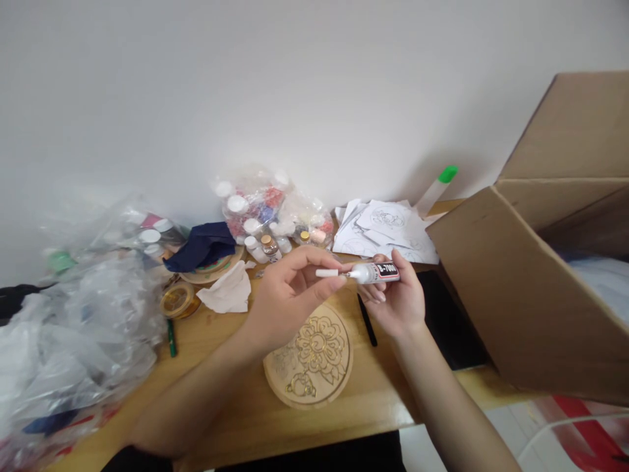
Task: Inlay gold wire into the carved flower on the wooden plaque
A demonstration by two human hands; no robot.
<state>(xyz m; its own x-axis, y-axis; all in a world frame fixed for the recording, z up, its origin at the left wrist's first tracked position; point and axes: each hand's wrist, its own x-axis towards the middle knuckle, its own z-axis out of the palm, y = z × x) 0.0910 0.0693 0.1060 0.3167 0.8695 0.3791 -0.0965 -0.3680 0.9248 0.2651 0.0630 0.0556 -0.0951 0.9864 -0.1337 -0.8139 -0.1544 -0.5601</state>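
Observation:
My right hand [400, 298] is closed around a white glue tube [377, 272] with a black label reading B-7000, held level with its nozzle to the left. Between the thumb and fingers of my left hand [295, 282] is a small white cap [326, 273], just off the nozzle tip. Below both hands a round wooden board [322, 354] lies on the table, bearing a flower pattern outlined in gold wire. My left forearm hides part of its left side. A black pen-like stick [366, 321] lies right of the board.
Plastic bags [73, 341] heap up at the left, near a spool of gold wire [177, 300] and a white tissue [228, 288]. Bagged bottles [265, 210] and drawn sheets [383, 226] stand along the wall. An open cardboard box [521, 308] takes up the right.

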